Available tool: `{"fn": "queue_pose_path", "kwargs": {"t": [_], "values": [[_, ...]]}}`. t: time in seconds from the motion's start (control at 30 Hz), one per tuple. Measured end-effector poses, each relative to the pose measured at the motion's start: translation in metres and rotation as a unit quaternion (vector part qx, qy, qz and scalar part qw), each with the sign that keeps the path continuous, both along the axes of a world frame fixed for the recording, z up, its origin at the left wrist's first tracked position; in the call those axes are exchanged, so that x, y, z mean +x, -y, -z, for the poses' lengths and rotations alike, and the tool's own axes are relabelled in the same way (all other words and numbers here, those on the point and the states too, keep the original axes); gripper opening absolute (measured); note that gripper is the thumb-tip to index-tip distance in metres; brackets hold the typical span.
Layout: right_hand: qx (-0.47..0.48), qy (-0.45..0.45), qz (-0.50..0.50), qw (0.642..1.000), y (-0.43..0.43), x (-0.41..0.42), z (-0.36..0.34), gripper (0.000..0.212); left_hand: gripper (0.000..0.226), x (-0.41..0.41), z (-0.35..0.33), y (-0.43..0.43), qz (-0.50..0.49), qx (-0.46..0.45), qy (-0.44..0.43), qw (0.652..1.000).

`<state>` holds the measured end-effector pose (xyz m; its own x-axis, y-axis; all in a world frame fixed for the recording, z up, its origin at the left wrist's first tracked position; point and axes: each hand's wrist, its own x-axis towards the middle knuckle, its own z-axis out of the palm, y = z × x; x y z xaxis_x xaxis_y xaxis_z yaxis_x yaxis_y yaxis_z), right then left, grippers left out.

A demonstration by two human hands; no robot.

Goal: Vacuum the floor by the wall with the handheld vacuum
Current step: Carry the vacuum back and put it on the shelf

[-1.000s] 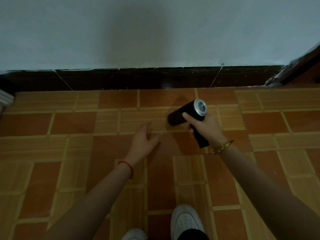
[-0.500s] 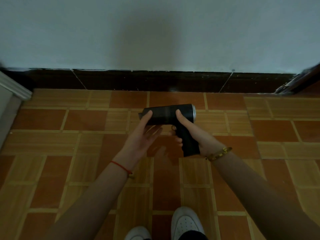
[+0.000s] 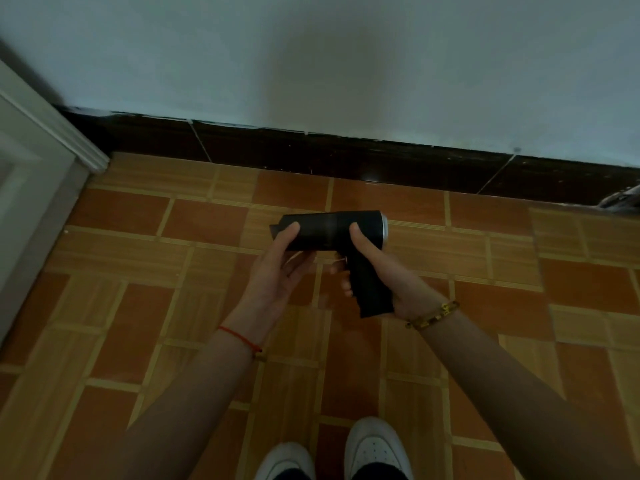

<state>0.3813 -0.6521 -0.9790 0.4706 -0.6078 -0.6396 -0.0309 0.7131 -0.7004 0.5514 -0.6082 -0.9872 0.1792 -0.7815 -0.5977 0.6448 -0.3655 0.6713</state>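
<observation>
A black handheld vacuum point(image 3: 329, 230) with a silver rear ring is held level above the tiled floor point(image 3: 194, 306), its nozzle pointing left. My right hand point(image 3: 377, 271) is wrapped around its pistol handle, thumb lying on the barrel. My left hand point(image 3: 277, 268) cups the nozzle end from below, thumb on top of the barrel. The white wall point(image 3: 346, 64) and its dark skirting point(image 3: 346, 161) run across the view just beyond the vacuum.
A white door frame point(image 3: 38, 140) stands at the left edge, meeting the skirting. Something dark and grey point(image 3: 623, 200) pokes in at the far right by the wall. My two white shoes point(image 3: 374, 448) stand on the tiles at the bottom.
The vacuum came up off the floor and turned level. My left hand rose from the tiles and took the nozzle end. The view has shifted left, showing more of the door frame.
</observation>
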Motion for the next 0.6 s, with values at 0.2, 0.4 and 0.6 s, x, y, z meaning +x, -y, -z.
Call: {"fn": "queue_pose_path", "kwargs": {"t": [0.2, 0.4, 0.6], "values": [[0.015, 0.007, -0.024, 1.000, 0.004, 0.016, 0.007, 0.059, 0.046, 0.012, 0.002, -0.004, -0.039, 0.008, 0.004, 0.999], [0.012, 0.003, -0.057, 0.998, 0.011, 0.033, 0.014, 0.054, 0.026, 0.025, 0.006, -0.007, -0.066, 0.009, 0.015, 0.998], [0.013, -0.015, -0.091, 0.996, 0.021, 0.049, 0.012, 0.058, 0.024, 0.038, 0.001, -0.003, -0.078, 0.015, 0.043, 0.996]]}}
